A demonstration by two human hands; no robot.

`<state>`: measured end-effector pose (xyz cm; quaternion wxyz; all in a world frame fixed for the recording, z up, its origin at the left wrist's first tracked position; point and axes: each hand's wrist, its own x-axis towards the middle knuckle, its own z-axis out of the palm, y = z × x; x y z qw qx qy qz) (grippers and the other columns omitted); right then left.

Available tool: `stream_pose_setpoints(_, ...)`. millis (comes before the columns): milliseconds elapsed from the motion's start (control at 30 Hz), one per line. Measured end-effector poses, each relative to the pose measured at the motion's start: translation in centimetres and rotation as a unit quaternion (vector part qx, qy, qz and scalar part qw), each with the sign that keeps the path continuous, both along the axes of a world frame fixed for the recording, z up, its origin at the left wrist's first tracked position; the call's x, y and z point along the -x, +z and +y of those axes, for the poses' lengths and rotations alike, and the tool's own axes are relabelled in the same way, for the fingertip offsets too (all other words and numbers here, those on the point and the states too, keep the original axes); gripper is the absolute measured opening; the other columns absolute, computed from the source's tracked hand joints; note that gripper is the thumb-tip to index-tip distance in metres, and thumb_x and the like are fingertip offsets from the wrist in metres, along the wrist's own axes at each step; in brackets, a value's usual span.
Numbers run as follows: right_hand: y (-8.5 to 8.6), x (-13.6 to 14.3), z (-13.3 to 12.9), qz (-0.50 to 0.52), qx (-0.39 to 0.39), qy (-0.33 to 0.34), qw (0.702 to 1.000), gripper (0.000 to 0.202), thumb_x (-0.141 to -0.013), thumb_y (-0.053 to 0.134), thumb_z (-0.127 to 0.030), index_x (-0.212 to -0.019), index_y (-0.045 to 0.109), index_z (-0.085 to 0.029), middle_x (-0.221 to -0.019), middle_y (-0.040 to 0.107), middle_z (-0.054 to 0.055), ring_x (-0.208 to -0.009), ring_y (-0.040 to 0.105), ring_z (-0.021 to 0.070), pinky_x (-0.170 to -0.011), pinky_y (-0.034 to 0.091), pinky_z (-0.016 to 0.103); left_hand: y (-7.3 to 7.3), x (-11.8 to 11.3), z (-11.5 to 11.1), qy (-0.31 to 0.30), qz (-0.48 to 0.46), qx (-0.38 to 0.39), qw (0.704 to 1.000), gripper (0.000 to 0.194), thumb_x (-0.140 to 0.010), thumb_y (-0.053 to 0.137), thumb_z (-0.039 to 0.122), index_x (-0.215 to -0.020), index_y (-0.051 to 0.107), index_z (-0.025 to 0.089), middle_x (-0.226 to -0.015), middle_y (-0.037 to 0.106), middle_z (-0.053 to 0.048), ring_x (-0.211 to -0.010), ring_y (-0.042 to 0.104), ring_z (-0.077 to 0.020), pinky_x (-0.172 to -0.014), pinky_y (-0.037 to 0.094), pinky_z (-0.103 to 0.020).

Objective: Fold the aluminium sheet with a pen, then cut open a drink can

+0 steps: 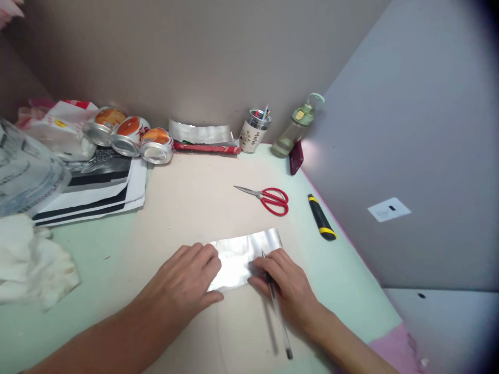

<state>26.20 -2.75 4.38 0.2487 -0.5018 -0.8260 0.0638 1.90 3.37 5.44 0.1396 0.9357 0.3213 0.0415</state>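
Tabletop point(187, 197): red scissors point(259, 195) lie beyond pen point(277, 311) and metal sheet point(234, 259).

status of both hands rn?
Left hand: pressed on the left end of the metal sheet.
Right hand: holding a pen, fingers at the sheet's right part.

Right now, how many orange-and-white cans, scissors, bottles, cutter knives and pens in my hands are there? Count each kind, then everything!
Orange-and-white cans: 3
Scissors: 1
Bottle: 1
Cutter knife: 1
Pen in your right hand: 1
Total: 7
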Motion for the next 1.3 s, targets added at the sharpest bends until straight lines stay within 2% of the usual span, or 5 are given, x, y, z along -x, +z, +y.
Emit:
stream_pose_setpoints(100,-0.1,-0.1,0.0,0.01,0.008,0.001,1.0,0.012,-0.099,0.058,-0.027,-0.106,0.059,-0.018,-0.08,0.059,0.005,-0.073,0.051,0.0193,-0.062,0.043,0.029,-0.9,0.2,0.1,0.007,-0.04,-0.019,0.999,0.031,-0.076,0.08,0.028,-0.085,0.051,0.022,-0.091,0.061,0.0,-0.085,0.06,-0.0219,-0.088,0.046,-0.044)
stream_pose_setpoints(233,-0.1,-0.2,0.1,-0.007,0.005,0.0,1.0,0.013,-0.099,0.057,-0.028,-0.106,0.061,-0.017,-0.08,0.059,0.006,-0.073,0.051,0.0196,-0.062,0.043,0.029,-2.0,0.5,0.0,0.008,-0.082,-0.027,0.996,0.031,-0.077,0.075,0.016,-0.085,0.046,0.023,-0.089,0.056,0.004,-0.083,0.057,-0.018,-0.107,0.032,-0.054)
stream_pose_setpoints(433,-0.3,-0.2,0.0,-0.041,-0.014,0.003,0.999,0.013,-0.102,0.052,-0.027,-0.102,0.06,-0.017,-0.077,0.055,0.005,-0.069,0.046,0.0189,-0.06,0.041,0.029,-1.7,0.5,-0.1,0.003,-0.085,-0.015,0.996,0.024,-0.079,0.066,0.01,-0.088,0.047,0.023,-0.092,0.056,0.001,-0.085,0.056,-0.0203,-0.084,0.043,-0.04)
stream_pose_setpoints(733,-0.1,-0.1,-0.1,-0.045,-0.025,0.009,0.999,0.007,-0.101,0.054,-0.022,-0.1,0.058,-0.017,-0.076,0.053,0.004,-0.069,0.044,0.018,-0.061,0.039,0.029,-2.0,-0.2,-0.7,-0.007,-0.107,-0.164,0.981,0.019,-0.087,0.046,0.004,-0.082,0.055,0.02,-0.089,0.063,-0.003,-0.083,0.056,-0.0218,-0.084,0.038,-0.042)
stream_pose_setpoints(1300,-0.3,-0.1,-0.2,-0.037,-0.031,-0.018,0.999,0.009,-0.1,0.057,-0.025,-0.099,0.059,-0.017,-0.076,0.056,0.004,-0.069,0.049,0.0195,-0.06,0.04,0.03,-1.8,0.0,-0.7,-0.012,-0.165,-0.165,0.972,0.017,-0.091,0.046,0.006,-0.1,0.056,0.017,-0.1,0.063,-0.007,-0.087,0.055,-0.0242,-0.078,0.046,-0.039)
